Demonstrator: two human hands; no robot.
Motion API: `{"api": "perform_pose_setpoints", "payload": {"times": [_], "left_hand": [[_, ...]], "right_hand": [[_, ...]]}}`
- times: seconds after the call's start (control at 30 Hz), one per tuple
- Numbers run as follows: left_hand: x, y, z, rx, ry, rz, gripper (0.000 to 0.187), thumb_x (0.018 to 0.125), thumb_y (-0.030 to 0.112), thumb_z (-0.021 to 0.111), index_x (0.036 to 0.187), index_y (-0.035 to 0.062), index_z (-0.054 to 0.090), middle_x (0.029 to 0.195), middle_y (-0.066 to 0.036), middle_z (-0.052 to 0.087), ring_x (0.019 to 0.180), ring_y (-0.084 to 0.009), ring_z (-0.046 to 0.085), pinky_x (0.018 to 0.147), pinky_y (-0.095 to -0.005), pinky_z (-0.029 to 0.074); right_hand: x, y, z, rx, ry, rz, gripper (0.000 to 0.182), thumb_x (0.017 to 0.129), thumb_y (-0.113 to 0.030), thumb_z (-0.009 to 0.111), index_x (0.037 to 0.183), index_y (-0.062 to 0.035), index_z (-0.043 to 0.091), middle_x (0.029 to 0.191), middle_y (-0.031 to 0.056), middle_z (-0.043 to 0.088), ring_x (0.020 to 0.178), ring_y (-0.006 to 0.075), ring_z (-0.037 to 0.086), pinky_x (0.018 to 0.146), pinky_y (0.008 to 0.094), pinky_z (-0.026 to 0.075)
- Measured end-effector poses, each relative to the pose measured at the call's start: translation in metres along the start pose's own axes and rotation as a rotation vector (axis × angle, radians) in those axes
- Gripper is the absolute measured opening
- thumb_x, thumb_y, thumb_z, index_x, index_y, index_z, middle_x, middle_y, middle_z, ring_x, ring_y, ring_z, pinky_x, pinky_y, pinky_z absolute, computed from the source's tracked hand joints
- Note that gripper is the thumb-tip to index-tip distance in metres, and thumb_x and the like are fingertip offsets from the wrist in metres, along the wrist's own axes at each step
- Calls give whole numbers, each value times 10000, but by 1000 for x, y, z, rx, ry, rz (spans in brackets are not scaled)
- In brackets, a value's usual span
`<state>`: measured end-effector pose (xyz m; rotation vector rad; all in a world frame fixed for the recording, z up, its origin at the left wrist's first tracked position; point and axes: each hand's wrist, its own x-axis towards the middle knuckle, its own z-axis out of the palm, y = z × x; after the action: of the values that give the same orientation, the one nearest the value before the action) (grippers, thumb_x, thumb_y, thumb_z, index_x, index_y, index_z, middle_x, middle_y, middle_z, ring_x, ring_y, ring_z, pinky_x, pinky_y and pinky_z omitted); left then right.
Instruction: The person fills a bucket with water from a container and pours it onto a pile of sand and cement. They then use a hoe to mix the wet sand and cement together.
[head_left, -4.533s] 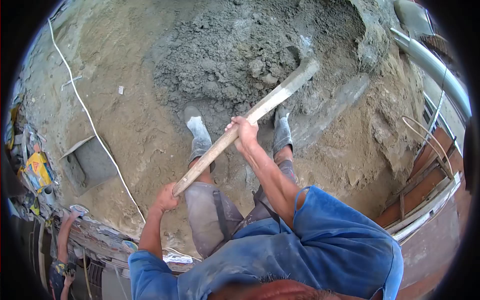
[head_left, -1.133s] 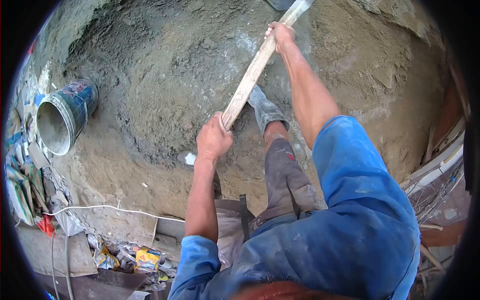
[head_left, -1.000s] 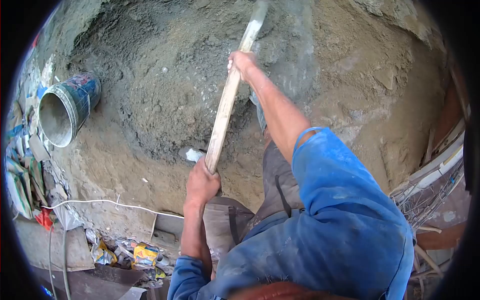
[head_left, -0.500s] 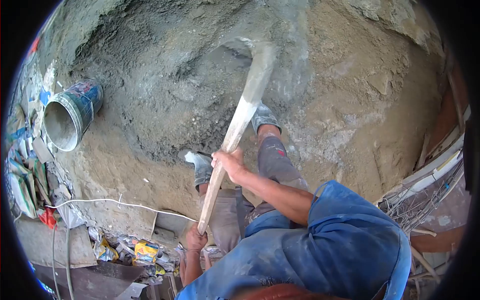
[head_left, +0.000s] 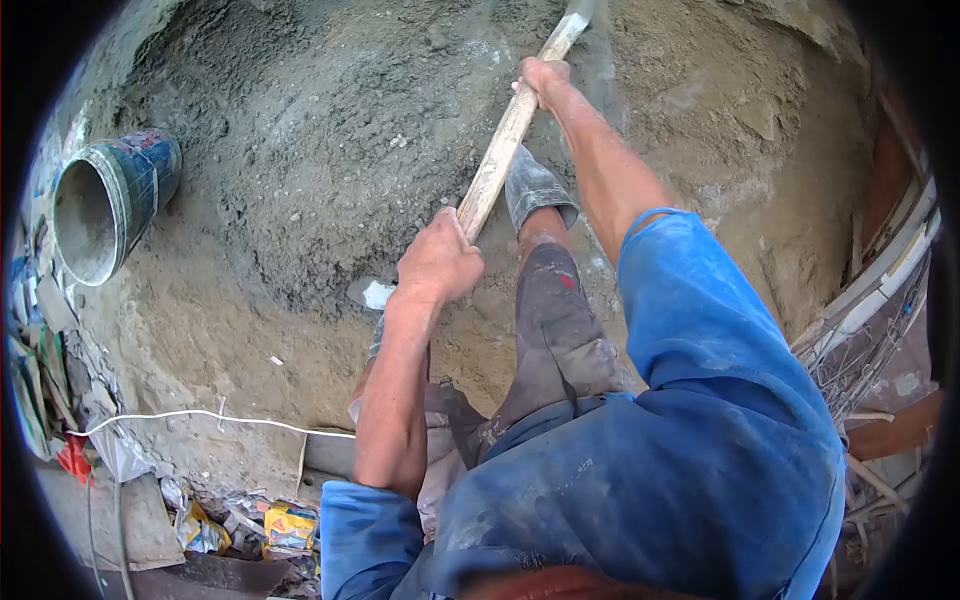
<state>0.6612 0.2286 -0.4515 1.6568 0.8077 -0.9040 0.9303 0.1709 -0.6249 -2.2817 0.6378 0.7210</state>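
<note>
My left hand [head_left: 440,258] is closed round the near end of the wooden handle of a hoe [head_left: 497,155]. Farther up the same handle, my right hand [head_left: 543,82] grips it with the arm stretched forward. The handle slants away to the upper right, and its far end runs out at the top edge, so the blade is hidden. Below and left of it lies a heap of wet grey mortar mix [head_left: 330,170], with pebbles showing in it. My booted foot [head_left: 535,190] stands beside the handle, at the edge of the heap.
A mortar-smeared bucket [head_left: 118,205] lies tipped on its side at the left. A white cable [head_left: 200,416] crosses the ground at lower left, above rubbish and a yellow bag [head_left: 290,527]. Bent wires [head_left: 880,370] and boards edge the right side. Brown sand [head_left: 720,150] spreads at right.
The hoe has moved forward, its far end leaving the top of the view. My left hand has risen from near my legs; my right hand has gone forward and up with the handle.
</note>
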Motion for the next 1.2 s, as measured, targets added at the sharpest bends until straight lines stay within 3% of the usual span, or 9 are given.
{"api": "perform_pose_setpoints", "payload": {"times": [0.13,0.27,0.43,0.57,0.7,0.77,0.87,0.97,1.2], "left_hand": [[-126,-65,5,-18,40,-116,473,756,195,584,1158,-16,452,1072,-270,596,1043,-422,568,898,-471,452],[-267,-148,38,-19,130,-250,475,709,165,611,1150,38,491,1033,-267,584,1012,-444,549,865,-480,450],[-359,-229,99,118,141,-382,288,693,128,608,963,71,523,865,-222,618,848,-446,586,733,-509,475],[-279,-197,132,106,121,-246,301,663,86,614,949,89,520,805,-213,620,802,-433,600,698,-504,481],[-87,-67,139,-64,176,102,420,668,93,639,1059,62,491,884,-239,623,867,-438,600,762,-492,477],[-4,7,115,-45,82,89,445,700,115,629,1111,29,483,969,-258,620,946,-428,594,834,-488,468],[52,51,81,2,112,173,328,764,133,555,1064,6,518,1036,-262,618,1010,-415,585,873,-470,463],[4,22,32,36,56,98,315,766,130,547,1054,7,521,1053,-265,611,1043,-409,572,904,-459,448],[-172,-78,3,-57,71,-128,418,732,102,559,1132,-5,497,1035,-291,591,1058,-445,542,900,-452,438]], "right_hand": [[-125,61,38,150,-228,48,485,744,11,587,1169,180,426,832,212,594,569,263,623,451,353,544],[-302,93,16,164,-378,26,406,759,-38,594,1069,37,342,864,175,514,597,230,580,441,332,521],[-392,167,-25,417,-657,378,388,719,85,616,1057,27,436,808,103,543,582,215,621,494,332,525],[-302,154,-73,429,-608,344,343,705,49,646,1000,39,472,788,132,584,564,217,618,478,338,520],[-94,101,-96,393,-137,-22,378,717,9,644,1019,5,418,739,118,552,493,196,561,410,334,472],[2,56,-110,310,-49,-47,313,735,-29,650,971,56,463,788,142,569,501,213,565,404,337,466],[90,36,-98,169,-41,19,469,751,-30,594,1151,168,449,937,229,599,637,278,642,483,357,539],[38,51,-62,195,11,132,319,723,15,609,1010,143,555,732,142,599,550,222,613,476,354,534],[-140,133,45,291,-227,48,321,709,8,588,983,141,485,784,171,570,520,222,569,424,375,479]]}}
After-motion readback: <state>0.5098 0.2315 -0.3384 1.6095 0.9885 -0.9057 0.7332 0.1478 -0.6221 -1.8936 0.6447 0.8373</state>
